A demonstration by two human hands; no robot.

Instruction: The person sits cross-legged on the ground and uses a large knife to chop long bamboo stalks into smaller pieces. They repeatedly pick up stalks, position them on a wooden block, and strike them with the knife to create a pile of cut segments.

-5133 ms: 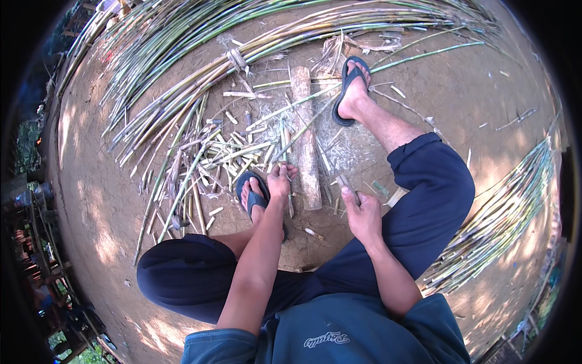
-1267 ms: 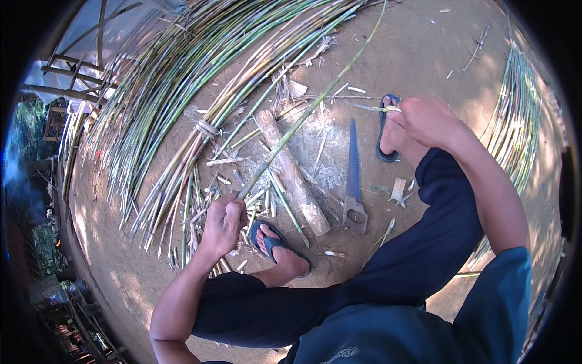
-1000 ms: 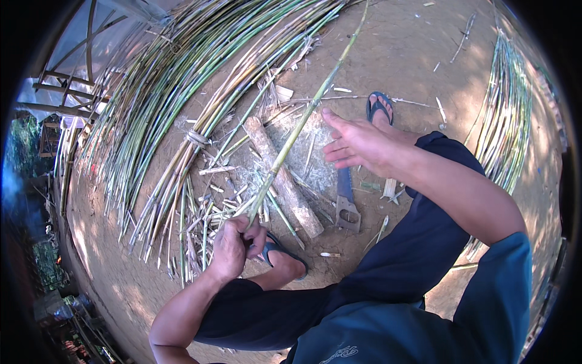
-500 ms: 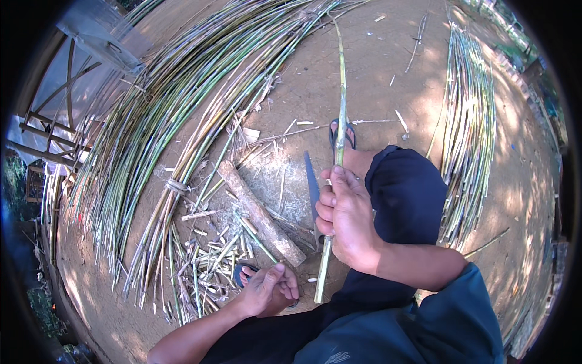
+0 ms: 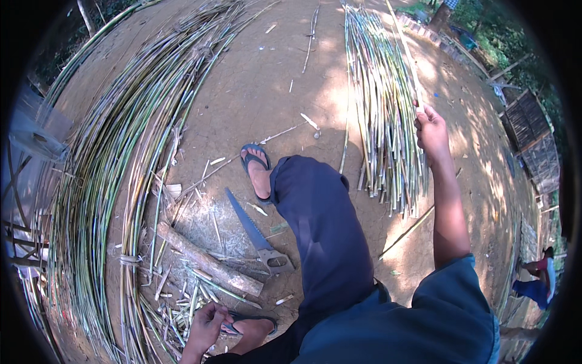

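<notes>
My right hand (image 5: 431, 134) is closed round a long, thin bamboo pole (image 5: 403, 42), with the arm stretched out to the right. The pole rises beyond the hand to the top edge of the view, next to a bundle of bamboo poles (image 5: 388, 115) lying on the ground. Low at the left, my left hand (image 5: 207, 327) has its fingers curled in, and nothing shows in them. It is nearest to a heap of short bamboo offcuts (image 5: 182, 315) and my sandalled left foot (image 5: 254, 327). A handsaw (image 5: 245, 221) lies flat beside a short log (image 5: 209, 258).
A large heap of green bamboo poles (image 5: 115, 164) fills the left side, with a tied bundle (image 5: 130, 261) at its near edge. Pale sawdust (image 5: 209, 218) covers the dirt around the log. Another person (image 5: 538, 282) is at the far right edge.
My right hand has swung outward to the right with the pole, from in front of my body to the right-hand bundle. The view has turned right. My left hand stays low with fingers curled.
</notes>
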